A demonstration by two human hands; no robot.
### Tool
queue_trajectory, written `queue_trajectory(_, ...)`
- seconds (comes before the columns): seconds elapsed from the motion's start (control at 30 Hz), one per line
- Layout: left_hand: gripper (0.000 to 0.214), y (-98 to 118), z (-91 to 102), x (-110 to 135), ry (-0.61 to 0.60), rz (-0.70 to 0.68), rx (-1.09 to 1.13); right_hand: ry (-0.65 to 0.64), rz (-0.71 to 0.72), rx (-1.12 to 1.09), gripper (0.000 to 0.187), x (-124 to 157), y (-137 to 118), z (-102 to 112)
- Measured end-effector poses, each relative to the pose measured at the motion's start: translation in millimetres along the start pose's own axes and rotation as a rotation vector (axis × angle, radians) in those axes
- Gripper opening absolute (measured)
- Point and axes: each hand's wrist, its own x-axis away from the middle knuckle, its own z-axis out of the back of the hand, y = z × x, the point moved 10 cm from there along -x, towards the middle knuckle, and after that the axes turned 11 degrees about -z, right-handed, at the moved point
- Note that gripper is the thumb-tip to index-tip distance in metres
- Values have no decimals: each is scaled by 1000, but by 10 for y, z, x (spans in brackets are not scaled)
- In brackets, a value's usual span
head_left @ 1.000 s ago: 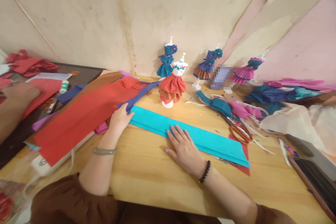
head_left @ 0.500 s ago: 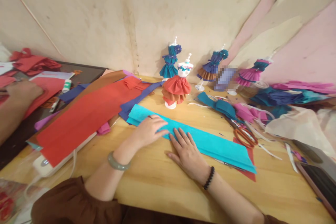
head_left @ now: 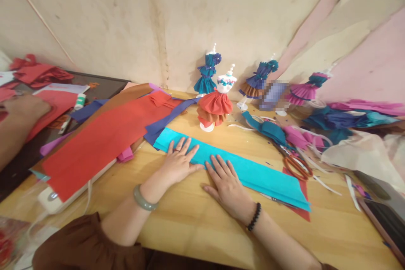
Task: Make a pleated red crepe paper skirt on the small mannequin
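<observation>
A long folded strip of turquoise cloth or crepe paper (head_left: pixel 265 173) lies slantwise across the wooden table. My left hand (head_left: pixel 180 162) rests on the strip's left part with fingers spread. Beside it, my right hand (head_left: pixel 228 185) lies flat over the near edge, fingers stretched out. Neither hand grips anything. Part of a red piece (head_left: pixel 302 213) sticks out from under the strip's right end, and a thin metal-looking object (head_left: pixel 274 198) peeks out along its lower edge, mostly hidden.
Small dress forms in ruffled outfits, one with a red skirt (head_left: pixel 215 107), stand behind the strip. Orange-handled scissors (head_left: pixel 297 166) and teal scraps lie right; a phone (head_left: pixel 384 219) is near the right edge. Red sheets (head_left: pixel 104 147) cover a white power strip (head_left: pixel 50 198). Another person's hand (head_left: pixel 28 107) works far left.
My left hand has come down from a raised, curled pose and spread flat on the turquoise strip. My right hand stays in place. The view has shifted slightly.
</observation>
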Motion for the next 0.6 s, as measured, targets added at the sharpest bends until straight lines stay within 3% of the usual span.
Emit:
queue_trajectory(0.23,80,-438,73,78,14,317,-46,-3,0,-9,63,-1,-1,-17)
queue_trajectory(0.47,79,-489,80,71,-18,362,-62,-111,0,14,65,-40,-1,13)
queue_trajectory(0.6,79,-495,93,64,-29,374,-58,-147,-14,16,66,42,195,40)
